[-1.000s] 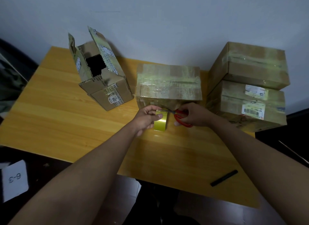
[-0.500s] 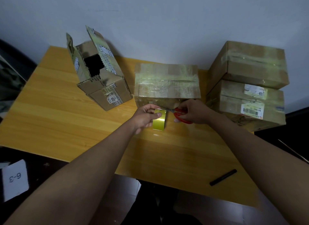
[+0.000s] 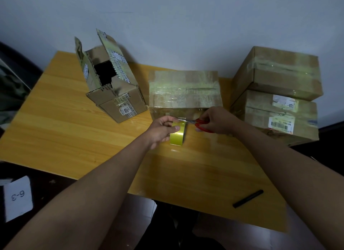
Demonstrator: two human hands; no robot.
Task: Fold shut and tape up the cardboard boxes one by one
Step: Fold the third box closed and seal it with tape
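A closed, heavily taped cardboard box stands mid-table. Right in front of it my left hand grips a yellow tape roll, with a strip of tape running from the roll up to the box's front face. My right hand holds red-handled scissors, whose blades point left and meet the tape strip just above the roll. An open box with raised flaps sits to the left, tilted. Two taped boxes are stacked at the right, the upper on the lower.
The yellow wooden table ends at a near edge below my forearms. A black marker lies near the front right corner. A white card marked 6-3 lies on the dark floor at left. A pale wall stands behind the boxes.
The scissors have slid a little left onto the tape strip above the roll. Both hands stay in front of the middle box, shifted slightly up in view.
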